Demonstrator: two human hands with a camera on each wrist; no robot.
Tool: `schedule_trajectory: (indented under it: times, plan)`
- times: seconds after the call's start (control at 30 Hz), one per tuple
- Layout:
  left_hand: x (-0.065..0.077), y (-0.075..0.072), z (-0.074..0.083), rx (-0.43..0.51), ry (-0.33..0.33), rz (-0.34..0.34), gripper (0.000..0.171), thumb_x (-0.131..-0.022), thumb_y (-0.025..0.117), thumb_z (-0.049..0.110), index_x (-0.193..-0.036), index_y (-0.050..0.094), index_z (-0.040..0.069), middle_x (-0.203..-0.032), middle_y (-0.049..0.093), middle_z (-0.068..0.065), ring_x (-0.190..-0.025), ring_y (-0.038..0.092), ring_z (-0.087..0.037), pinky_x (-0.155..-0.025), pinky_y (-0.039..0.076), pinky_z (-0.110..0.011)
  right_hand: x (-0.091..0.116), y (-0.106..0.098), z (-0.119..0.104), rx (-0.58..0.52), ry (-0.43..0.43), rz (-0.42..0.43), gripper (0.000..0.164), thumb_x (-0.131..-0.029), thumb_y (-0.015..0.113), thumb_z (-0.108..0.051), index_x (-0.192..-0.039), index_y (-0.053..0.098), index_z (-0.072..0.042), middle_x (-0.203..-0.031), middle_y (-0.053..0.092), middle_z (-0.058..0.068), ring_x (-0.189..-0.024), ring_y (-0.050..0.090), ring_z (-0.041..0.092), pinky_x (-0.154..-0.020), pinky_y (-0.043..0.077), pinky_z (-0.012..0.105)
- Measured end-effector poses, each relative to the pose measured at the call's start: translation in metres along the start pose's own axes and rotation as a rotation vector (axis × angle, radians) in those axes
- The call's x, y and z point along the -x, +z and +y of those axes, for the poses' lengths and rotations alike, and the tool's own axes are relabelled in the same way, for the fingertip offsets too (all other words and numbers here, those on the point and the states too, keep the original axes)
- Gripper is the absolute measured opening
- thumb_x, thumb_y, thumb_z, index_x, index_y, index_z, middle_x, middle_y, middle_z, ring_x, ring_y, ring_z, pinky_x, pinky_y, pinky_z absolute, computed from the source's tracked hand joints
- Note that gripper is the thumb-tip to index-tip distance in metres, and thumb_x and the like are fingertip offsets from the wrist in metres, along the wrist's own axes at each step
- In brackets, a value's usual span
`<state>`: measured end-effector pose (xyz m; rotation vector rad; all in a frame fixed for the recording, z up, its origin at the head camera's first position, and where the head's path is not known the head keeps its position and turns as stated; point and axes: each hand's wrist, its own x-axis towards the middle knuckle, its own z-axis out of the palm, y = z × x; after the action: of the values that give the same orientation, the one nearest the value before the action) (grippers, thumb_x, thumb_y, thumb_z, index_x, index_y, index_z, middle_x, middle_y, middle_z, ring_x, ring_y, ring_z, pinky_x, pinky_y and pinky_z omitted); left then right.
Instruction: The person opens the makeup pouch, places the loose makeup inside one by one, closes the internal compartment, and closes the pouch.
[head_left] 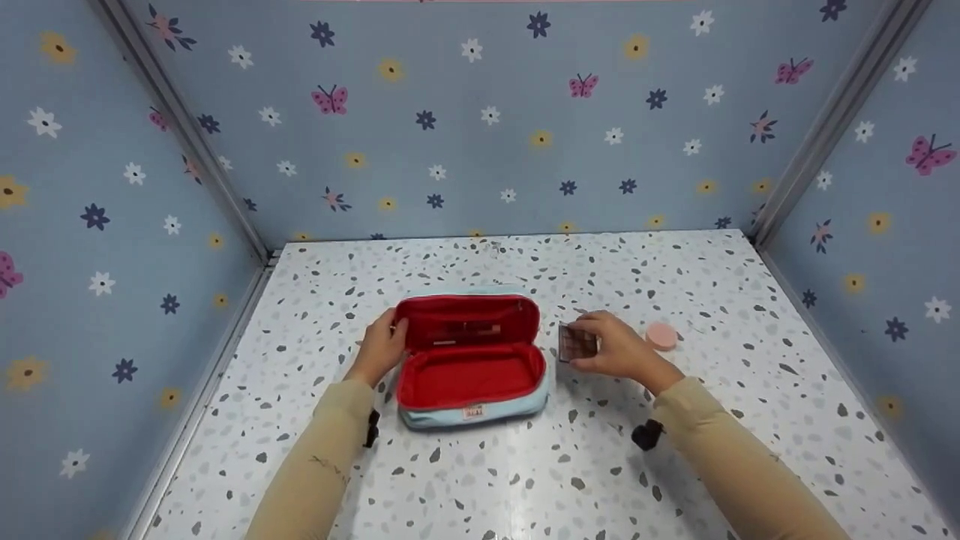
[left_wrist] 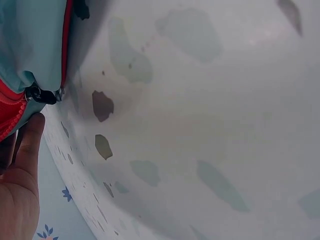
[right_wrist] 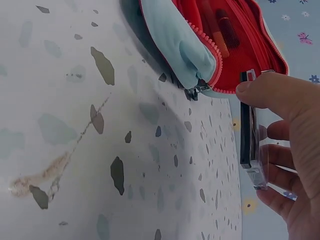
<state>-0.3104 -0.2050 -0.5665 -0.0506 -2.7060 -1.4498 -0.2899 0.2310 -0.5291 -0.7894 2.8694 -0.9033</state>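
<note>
A light blue zip pouch with a red lining point(head_left: 472, 375) lies unzipped on the table, its lid leaning back. Inside the lid, slim pencil-like items point(head_left: 469, 330) sit in a pocket; the right wrist view shows an orange one and a dark one point(right_wrist: 227, 29). My left hand point(head_left: 382, 345) grips the lid's left edge between thumb and fingers. To the right of the pouch, my right hand point(head_left: 613, 346) holds a flat eyeshadow palette point(head_left: 576, 343) with a clear cover. In the right wrist view the palette point(right_wrist: 248, 127) is seen edge-on, pinched by thumb and fingers above the table.
A round pink compact point(head_left: 661, 337) lies on the table just beyond my right hand. The speckled white table point(head_left: 495, 480) is bounded by blue flower-patterned panels point(head_left: 480, 112) at the back and both sides.
</note>
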Motion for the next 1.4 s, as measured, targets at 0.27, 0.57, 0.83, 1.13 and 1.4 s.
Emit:
schedule_trajectory:
  times: [0.27,0.57,0.83,1.13,1.4]
  plan:
    - [0.001,-0.001,0.000,0.011,0.017,-0.003,0.032,-0.115,0.047,0.016,-0.136,0.063,-0.002,-0.123,0.073,-0.021,-0.112,0.070,-0.034,-0.100,0.059,-0.047,-0.007,0.006,-0.014,0.019,-0.060,0.020,0.059,-0.081,0.093,-0.017,-0.134,0.074,0.001,-0.130,0.072,0.017,-0.119,0.065,0.033,-0.104,0.057,0.053]
    - [0.001,-0.001,-0.003,0.019,0.019,0.000,0.033,-0.116,0.047,0.016,-0.138,0.063,-0.002,-0.125,0.073,-0.022,-0.111,0.070,-0.033,-0.099,0.059,-0.046,-0.016,0.015,-0.035,0.016,-0.114,0.012,0.057,-0.082,0.092,-0.019,-0.133,0.075,0.001,-0.127,0.075,0.018,-0.116,0.065,0.033,-0.101,0.058,0.053]
    - [0.002,-0.001,-0.002,0.013,0.018,-0.007,0.032,-0.115,0.047,0.016,-0.136,0.064,-0.002,-0.124,0.073,-0.021,-0.110,0.070,-0.033,-0.099,0.059,-0.046,-0.025,0.026,-0.050,-0.024,-0.144,0.014,0.057,-0.082,0.094,-0.022,-0.130,0.075,0.004,-0.126,0.078,0.017,-0.116,0.069,0.033,-0.103,0.058,0.053]
    - [0.001,-0.001,-0.001,0.017,0.024,-0.005,0.032,-0.115,0.047,0.014,-0.136,0.064,-0.002,-0.124,0.074,-0.022,-0.109,0.071,-0.035,-0.098,0.060,-0.047,-0.036,0.042,-0.068,-0.023,-0.163,-0.017,0.054,-0.083,0.094,-0.025,-0.126,0.077,0.002,-0.128,0.076,0.016,-0.119,0.068,0.032,-0.106,0.058,0.050]
    - [0.000,-0.001,-0.003,0.022,0.021,-0.002,0.029,-0.115,0.048,0.014,-0.132,0.065,-0.002,-0.121,0.074,-0.021,-0.107,0.071,-0.034,-0.096,0.060,-0.045,-0.045,0.059,-0.083,-0.003,-0.195,-0.060,0.054,-0.084,0.093,-0.030,-0.127,0.078,-0.001,-0.129,0.076,0.014,-0.120,0.066,0.030,-0.106,0.057,0.048]
